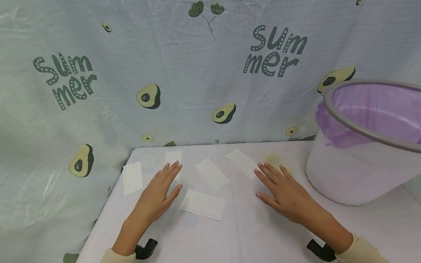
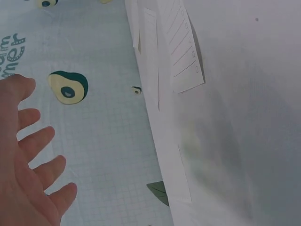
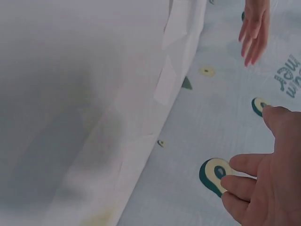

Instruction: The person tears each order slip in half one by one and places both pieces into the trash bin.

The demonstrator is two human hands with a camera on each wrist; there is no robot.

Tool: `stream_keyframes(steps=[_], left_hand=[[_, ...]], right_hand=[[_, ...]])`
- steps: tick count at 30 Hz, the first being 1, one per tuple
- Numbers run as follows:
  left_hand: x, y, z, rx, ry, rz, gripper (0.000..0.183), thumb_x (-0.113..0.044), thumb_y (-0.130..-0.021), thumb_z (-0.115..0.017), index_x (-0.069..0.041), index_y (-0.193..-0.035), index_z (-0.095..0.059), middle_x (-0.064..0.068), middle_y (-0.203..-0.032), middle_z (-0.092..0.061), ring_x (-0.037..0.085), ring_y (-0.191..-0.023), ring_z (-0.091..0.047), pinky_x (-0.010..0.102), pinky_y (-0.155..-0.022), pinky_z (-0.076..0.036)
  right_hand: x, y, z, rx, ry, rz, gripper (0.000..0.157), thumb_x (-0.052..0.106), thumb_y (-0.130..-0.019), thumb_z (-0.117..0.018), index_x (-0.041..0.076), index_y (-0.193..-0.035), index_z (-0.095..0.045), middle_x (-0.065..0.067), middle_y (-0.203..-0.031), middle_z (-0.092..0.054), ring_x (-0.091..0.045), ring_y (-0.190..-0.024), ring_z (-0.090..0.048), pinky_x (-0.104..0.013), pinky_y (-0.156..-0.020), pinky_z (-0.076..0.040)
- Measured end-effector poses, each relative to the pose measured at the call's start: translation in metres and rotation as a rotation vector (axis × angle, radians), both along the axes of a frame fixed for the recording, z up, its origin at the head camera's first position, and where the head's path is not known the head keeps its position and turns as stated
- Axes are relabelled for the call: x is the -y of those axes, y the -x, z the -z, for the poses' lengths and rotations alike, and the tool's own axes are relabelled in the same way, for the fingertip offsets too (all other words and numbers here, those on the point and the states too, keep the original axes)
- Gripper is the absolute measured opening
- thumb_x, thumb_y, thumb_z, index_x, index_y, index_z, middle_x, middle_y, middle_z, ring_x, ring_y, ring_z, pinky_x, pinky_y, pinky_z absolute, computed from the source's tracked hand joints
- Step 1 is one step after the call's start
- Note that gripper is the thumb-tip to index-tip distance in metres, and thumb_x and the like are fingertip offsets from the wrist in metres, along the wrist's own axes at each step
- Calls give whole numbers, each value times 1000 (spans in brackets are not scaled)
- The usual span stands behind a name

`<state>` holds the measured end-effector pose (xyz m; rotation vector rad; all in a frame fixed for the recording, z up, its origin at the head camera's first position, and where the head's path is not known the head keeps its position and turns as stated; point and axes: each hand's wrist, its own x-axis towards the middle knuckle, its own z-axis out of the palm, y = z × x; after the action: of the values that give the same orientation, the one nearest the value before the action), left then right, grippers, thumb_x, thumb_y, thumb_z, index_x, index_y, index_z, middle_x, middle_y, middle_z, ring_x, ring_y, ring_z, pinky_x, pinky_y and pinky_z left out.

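In the head view my left hand (image 1: 157,197) hovers over the white table with its fingers straight and nothing in it. Beyond its fingertips lies a small lined paper slip (image 1: 173,157), partly hidden by the hand. Another slip (image 1: 133,178) is to its left, and a wider one (image 1: 203,205) lies to its right, nearer me. My right hand (image 1: 287,193), palm down and fingers spread, holds nothing; a tilted slip (image 1: 241,163) is just beyond its fingertips. Between the hands lies a further slip (image 1: 211,174). Both wrist views show the fingers extended, holding nothing.
A white bin (image 1: 348,175) with a grey rim and a purple liner bag (image 1: 368,106) stands on the table at the right. Behind the table hangs a curtain (image 1: 184,73) printed with avocados and lettering. Black wrist straps (image 1: 146,249) show at both cuffs.
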<state>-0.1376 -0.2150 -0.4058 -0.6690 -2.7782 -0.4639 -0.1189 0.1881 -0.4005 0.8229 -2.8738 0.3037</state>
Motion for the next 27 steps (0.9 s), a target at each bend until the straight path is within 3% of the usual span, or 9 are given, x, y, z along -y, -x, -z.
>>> stream_keyframes(steps=[8, 17, 22, 27], left_hand=[[-8, 6, 9, 42, 35, 133, 67, -34, -99, -68, -16, -157, -40, 2, -159, -43, 29, -147, -39, 54, -116, -36], [-12, 12, 21, 152, 51, 285, 70, -33, -96, -73, -18, -156, -42, 0, -159, -43, 26, -147, -39, 48, -116, -38], [-10, 12, 23, 141, 51, 411, 65, -30, -95, -74, -13, -152, -48, 3, -157, -46, 28, -146, -40, 47, -112, -42], [-7, 11, 26, 129, 59, 447, 64, -34, -94, -74, -14, -150, -51, 1, -156, -47, 28, -145, -41, 47, -110, -44]], right_hand=[[14, -3, 4, 7, 28, -49, 68, 53, -105, -49, 9, -156, -41, -8, -164, -33, -28, -152, -28, -57, -122, -21], [38, -2, 7, -2, 23, -122, 62, 48, -106, -51, 9, -153, -46, -8, -162, -38, -27, -148, -37, -49, -120, -30], [51, -4, 12, 10, 7, -158, 59, 47, -105, -52, 11, -153, -47, -6, -159, -42, -25, -144, -43, -46, -118, -35], [64, -8, 20, 4, -10, -229, 56, 46, -107, -50, 11, -151, -49, -6, -156, -46, -24, -141, -47, -44, -115, -40]])
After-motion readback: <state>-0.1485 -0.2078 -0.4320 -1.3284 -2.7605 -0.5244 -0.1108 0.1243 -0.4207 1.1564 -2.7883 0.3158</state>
